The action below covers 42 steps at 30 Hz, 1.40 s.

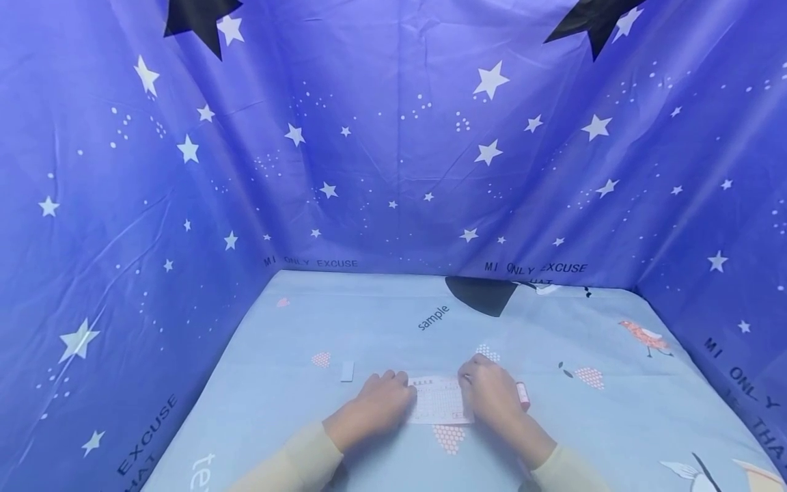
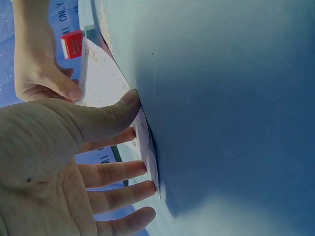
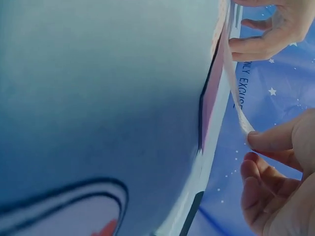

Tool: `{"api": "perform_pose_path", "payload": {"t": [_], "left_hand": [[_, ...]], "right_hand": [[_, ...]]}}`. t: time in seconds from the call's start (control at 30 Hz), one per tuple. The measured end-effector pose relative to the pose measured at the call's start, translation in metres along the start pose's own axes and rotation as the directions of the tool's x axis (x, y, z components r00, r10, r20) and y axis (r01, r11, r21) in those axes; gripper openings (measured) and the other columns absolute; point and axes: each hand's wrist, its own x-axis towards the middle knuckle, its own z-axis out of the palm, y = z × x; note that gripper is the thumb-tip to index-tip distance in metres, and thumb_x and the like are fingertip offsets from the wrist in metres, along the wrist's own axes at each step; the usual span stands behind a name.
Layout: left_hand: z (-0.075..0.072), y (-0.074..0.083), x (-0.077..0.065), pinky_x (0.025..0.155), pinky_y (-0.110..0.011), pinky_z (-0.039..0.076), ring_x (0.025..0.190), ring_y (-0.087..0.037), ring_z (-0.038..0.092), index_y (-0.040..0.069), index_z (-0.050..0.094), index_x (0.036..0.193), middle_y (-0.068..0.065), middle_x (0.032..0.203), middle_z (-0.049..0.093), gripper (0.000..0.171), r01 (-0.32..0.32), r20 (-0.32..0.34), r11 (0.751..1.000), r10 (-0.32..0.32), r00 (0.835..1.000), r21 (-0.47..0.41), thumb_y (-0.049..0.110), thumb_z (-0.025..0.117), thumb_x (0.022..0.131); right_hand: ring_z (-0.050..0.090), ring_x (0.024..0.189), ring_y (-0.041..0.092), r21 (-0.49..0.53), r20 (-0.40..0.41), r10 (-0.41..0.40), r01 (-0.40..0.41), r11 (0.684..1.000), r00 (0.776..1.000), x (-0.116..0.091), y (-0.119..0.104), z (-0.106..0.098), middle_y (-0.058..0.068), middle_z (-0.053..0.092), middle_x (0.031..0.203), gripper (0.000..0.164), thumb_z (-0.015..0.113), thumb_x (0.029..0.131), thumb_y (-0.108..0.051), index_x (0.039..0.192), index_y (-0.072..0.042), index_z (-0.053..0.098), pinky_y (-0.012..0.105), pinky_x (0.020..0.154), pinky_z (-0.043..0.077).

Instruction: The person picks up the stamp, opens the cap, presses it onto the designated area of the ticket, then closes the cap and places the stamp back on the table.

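Observation:
A small printed paper slip (image 1: 438,402) with a fine grid lies in front of me on the light blue patterned cloth (image 1: 381,314). At its left end my left hand (image 1: 382,403) holds the edge. In the left wrist view the thumb (image 2: 129,98) lies on the paper slip (image 2: 106,81) and the fingertips meet its side edge. My right hand (image 1: 494,391) pinches the other end between thumb and fingers. Seen from the right wrist, that end of the slip (image 3: 242,118) is lifted off the cloth and curves up to the right thumb (image 3: 270,138).
A small red-and-white object (image 1: 523,395) sits just right of my right hand. Left of the slip lies a small pale rectangular block (image 1: 347,371). Purple star-printed curtains (image 1: 399,137) enclose the back and both sides of the cloth-covered surface.

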Motion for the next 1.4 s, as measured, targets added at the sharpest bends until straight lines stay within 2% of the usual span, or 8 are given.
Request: {"api": "perform_pose_path", "payload": {"t": [0.33,0.5,0.63,0.73,0.87,0.93,1.03,1.4], "left_hand": [[-0.017,0.003,-0.001,0.064,-0.032,0.041,0.077,-0.015,0.046,0.016,0.070,0.095,0.002,0.089,0.053,0.013,0.018,0.020,0.999,-0.018,1.000,-0.027,0.026,0.073,0.086],[-0.015,0.000,0.001,0.067,-0.034,0.046,0.082,-0.016,0.051,0.016,0.069,0.099,0.001,0.095,0.056,0.023,0.036,-0.003,0.998,-0.037,0.999,-0.045,0.034,0.075,0.085],[-0.009,-0.003,0.001,0.071,-0.035,0.049,0.087,-0.017,0.054,0.016,0.070,0.107,0.000,0.102,0.060,0.032,0.045,0.015,0.997,-0.044,0.999,-0.060,0.039,0.077,0.085],[-0.003,-0.004,0.001,0.071,-0.034,0.047,0.087,-0.016,0.052,0.016,0.070,0.108,0.001,0.102,0.059,0.034,0.049,0.029,0.997,-0.048,0.998,-0.052,0.040,0.077,0.085],[0.000,-0.006,-0.001,0.073,-0.035,0.047,0.089,-0.016,0.053,0.016,0.070,0.110,0.000,0.104,0.060,0.037,0.053,0.037,0.998,-0.051,0.998,-0.038,0.041,0.078,0.084],[0.000,-0.007,-0.002,0.074,-0.036,0.047,0.090,-0.017,0.054,0.016,0.071,0.110,0.000,0.105,0.060,0.038,0.058,0.040,0.998,-0.057,0.998,-0.033,0.041,0.078,0.084],[-0.001,-0.008,-0.005,0.073,-0.036,0.048,0.090,-0.018,0.054,0.016,0.071,0.109,-0.001,0.106,0.061,0.037,0.057,0.035,0.998,-0.056,0.998,-0.025,0.041,0.079,0.083],[0.003,-0.007,0.000,0.076,-0.037,0.049,0.095,-0.019,0.056,0.017,0.070,0.113,-0.001,0.110,0.061,0.039,0.046,0.025,0.999,-0.046,0.999,-0.019,0.043,0.077,0.085]], "right_hand": [[0.069,0.093,0.030,0.171,0.144,0.164,-0.188,0.967,0.976,0.001,-0.004,-0.017,0.006,0.073,0.095,0.011,0.062,0.097,-0.012,0.102,-0.010,0.072,0.048,0.084,0.055],[0.066,0.101,0.036,0.276,0.146,0.224,-0.257,0.926,0.964,0.014,0.018,-0.042,0.015,0.072,0.106,0.017,0.059,0.098,-0.009,0.108,-0.006,0.073,0.055,0.086,0.053],[0.064,0.100,0.031,0.362,0.203,0.277,-0.335,0.870,0.939,0.032,0.059,-0.069,0.020,0.068,0.118,0.024,0.056,0.101,-0.011,0.119,-0.003,0.069,0.051,0.081,0.055],[0.064,0.080,0.027,0.397,0.240,0.276,-0.353,0.847,0.931,0.043,0.101,-0.087,0.023,0.066,0.120,0.028,0.053,0.102,-0.011,0.125,-0.001,0.064,0.043,0.066,0.057],[0.064,0.086,0.042,0.356,0.178,0.221,-0.272,0.894,0.959,0.049,0.159,-0.103,0.029,0.064,0.119,0.027,0.052,0.102,-0.007,0.122,0.003,0.066,0.057,0.073,0.053],[0.060,0.103,0.050,0.310,0.133,0.212,-0.244,0.919,0.968,0.051,0.183,-0.109,0.032,0.063,0.121,0.026,0.051,0.101,-0.005,0.118,0.004,0.068,0.064,0.086,0.046],[0.055,0.112,0.055,0.247,0.087,0.248,-0.262,0.933,0.965,0.049,0.215,-0.113,0.035,0.062,0.119,0.026,0.051,0.099,-0.005,0.114,0.006,0.069,0.065,0.090,0.042],[0.042,0.123,0.059,0.125,0.117,0.549,-0.561,0.819,0.828,0.023,0.282,-0.117,0.040,0.049,0.134,0.035,0.044,0.099,-0.006,0.124,0.014,0.059,0.066,0.096,0.036]]}}
